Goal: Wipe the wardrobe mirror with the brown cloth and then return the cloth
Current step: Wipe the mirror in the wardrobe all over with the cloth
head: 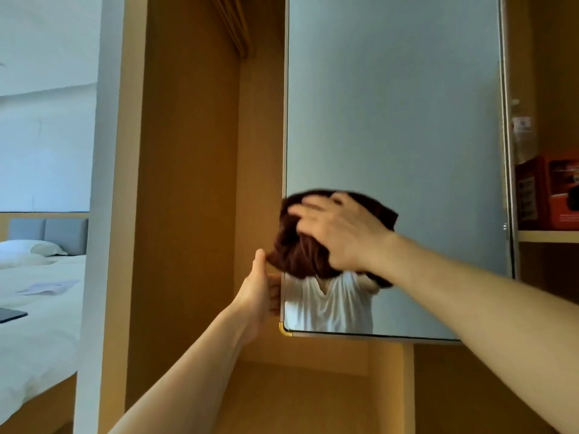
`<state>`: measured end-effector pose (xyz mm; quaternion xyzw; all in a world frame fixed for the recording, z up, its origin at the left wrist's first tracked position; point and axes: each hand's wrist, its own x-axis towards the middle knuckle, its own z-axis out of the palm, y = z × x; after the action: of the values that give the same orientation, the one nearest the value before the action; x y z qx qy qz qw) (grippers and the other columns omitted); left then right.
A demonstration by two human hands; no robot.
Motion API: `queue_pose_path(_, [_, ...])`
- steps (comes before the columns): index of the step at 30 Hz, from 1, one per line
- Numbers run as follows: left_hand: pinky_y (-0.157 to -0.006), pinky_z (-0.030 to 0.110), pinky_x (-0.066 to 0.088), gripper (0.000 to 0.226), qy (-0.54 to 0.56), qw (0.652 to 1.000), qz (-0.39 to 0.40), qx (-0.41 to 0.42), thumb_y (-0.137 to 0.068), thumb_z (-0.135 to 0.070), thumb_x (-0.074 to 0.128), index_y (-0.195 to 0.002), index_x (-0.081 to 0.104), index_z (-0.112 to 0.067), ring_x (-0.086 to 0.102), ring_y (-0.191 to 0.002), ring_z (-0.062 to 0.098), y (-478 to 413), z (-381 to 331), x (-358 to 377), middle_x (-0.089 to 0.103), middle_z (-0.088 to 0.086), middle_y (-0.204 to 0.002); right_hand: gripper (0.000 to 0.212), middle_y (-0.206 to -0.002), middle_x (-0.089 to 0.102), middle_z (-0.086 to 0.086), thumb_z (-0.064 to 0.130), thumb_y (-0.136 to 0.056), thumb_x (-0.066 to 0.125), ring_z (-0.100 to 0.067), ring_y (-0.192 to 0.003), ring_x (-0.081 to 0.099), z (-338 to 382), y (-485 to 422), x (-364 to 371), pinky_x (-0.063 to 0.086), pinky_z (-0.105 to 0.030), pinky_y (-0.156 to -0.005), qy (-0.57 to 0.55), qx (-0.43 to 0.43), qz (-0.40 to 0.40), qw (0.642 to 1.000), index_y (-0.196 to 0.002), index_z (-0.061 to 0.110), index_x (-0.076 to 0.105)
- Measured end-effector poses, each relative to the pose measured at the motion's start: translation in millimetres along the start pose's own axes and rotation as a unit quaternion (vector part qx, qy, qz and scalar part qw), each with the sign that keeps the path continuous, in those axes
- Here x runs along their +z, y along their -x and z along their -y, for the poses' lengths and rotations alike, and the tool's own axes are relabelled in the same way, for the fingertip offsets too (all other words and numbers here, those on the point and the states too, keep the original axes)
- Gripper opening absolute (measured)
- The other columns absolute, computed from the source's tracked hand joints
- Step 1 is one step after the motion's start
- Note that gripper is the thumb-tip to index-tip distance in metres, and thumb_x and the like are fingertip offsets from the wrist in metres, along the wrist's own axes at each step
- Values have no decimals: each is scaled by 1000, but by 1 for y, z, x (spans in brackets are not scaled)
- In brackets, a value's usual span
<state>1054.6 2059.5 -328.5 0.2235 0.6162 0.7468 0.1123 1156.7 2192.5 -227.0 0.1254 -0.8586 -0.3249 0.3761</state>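
The wardrobe mirror (394, 104) is a tall panel on an open wardrobe door, and it fills the upper middle of the view. My right hand (338, 233) presses the bunched brown cloth (297, 255) flat against the mirror's lower left part, near its left edge. My left hand (260, 289) grips the mirror door's left edge just below the cloth, thumb up and fingers wrapped behind the edge. The glass below the cloth reflects a white shirt.
The open wooden wardrobe interior (194, 183) lies left of the mirror. A shelf at the right carries a red box (554, 192). A bed (37, 308) with white bedding, a pillow and a dark flat object stands at the far left.
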Motion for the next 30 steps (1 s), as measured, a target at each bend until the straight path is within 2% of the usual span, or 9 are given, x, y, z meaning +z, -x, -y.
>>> queue_pose_path(3, [-84, 40, 49, 81, 17, 1000, -1, -11, -89, -72, 20, -117, 48, -1, 63, -87, 20, -5, 4, -3, 67, 2, -95, 57, -156, 20, 3, 14, -78, 58, -20, -141, 16, -16, -35, -21, 24, -45, -108, -4, 85, -29, 996, -133, 23, 44])
queue_pose_path(6, [-102, 47, 40, 89, 45, 999, 5, -21, -88, -73, 19, -123, 45, 5, 58, -106, 24, -12, 7, -6, 61, 5, -112, 57, -156, 18, 0, 19, -78, 59, -23, -141, 16, -6, -38, -15, 24, -47, -108, 7, 100, -39, 994, -133, 21, 42])
queue_pose_path(8, [-101, 46, 43, 88, 46, 999, 8, -12, -87, -75, 18, -124, 53, -3, 60, -110, 29, -14, 10, -5, 65, 16, -115, 55, -156, 18, -1, 22, -76, 62, -24, -140, 15, 12, -22, 3, 22, -48, -108, -5, 80, -40, 996, -129, 21, 45])
queue_pose_path(10, [-87, 41, 50, 80, 62, 998, 6, -7, -87, -76, 18, -112, 63, -15, 66, -102, 25, -17, 12, -3, 72, 11, -104, 55, -155, 20, -2, 22, -74, 65, -24, -140, 14, 30, 5, 24, 20, -48, -108, -20, 35, -22, 999, -126, 19, 48])
queue_pose_path(16, [-76, 37, 51, 80, 38, 998, 19, -36, -87, -74, 23, -99, 67, -9, 66, -96, 26, -12, 7, 3, 75, 11, -92, 50, -150, 34, 6, 22, -74, 67, -19, -140, 21, 34, 39, 43, 22, -46, -110, -48, -88, 54, 993, -123, 25, 54])
queue_pose_path(19, [-76, 35, 51, 73, 3, 999, -24, -26, -89, -72, 24, -100, 67, -14, 65, -95, 24, -14, 4, 8, 72, 8, -97, 51, -149, 29, 11, 16, -73, 59, -15, -138, 20, 2, 7, 23, 24, -41, -106, -39, -22, 13, 999, -121, 30, 52])
queue_pose_path(24, [-102, 48, 40, 88, 4, 999, -37, -37, -86, -74, 27, -134, 47, -3, 54, -115, 31, -23, 8, 3, 56, 16, -130, 55, -153, 27, 6, 14, -76, 57, -19, -139, 21, -41, -45, -8, 25, -47, -108, -54, 157, -74, 983, -128, 26, 47])
queue_pose_path(27, [-101, 48, 42, 87, 8, 999, -44, -28, -85, -76, 28, -128, 52, -3, 56, -110, 30, -28, 10, 1, 61, 15, -120, 54, -153, 28, 3, 18, -74, 60, -21, -139, 21, -22, -38, 9, 24, -45, -106, -35, 168, -113, 979, -126, 24, 48])
queue_pose_path(30, [-87, 45, 52, 76, 20, 999, -49, -1, -88, -72, 30, -111, 63, -9, 66, -96, 29, -29, 11, 3, 71, 13, -102, 58, -152, 31, 0, 22, -67, 66, -22, -139, 22, 10, -6, 41, 20, -45, -108, -38, 92, -97, 990, -124, 22, 51])
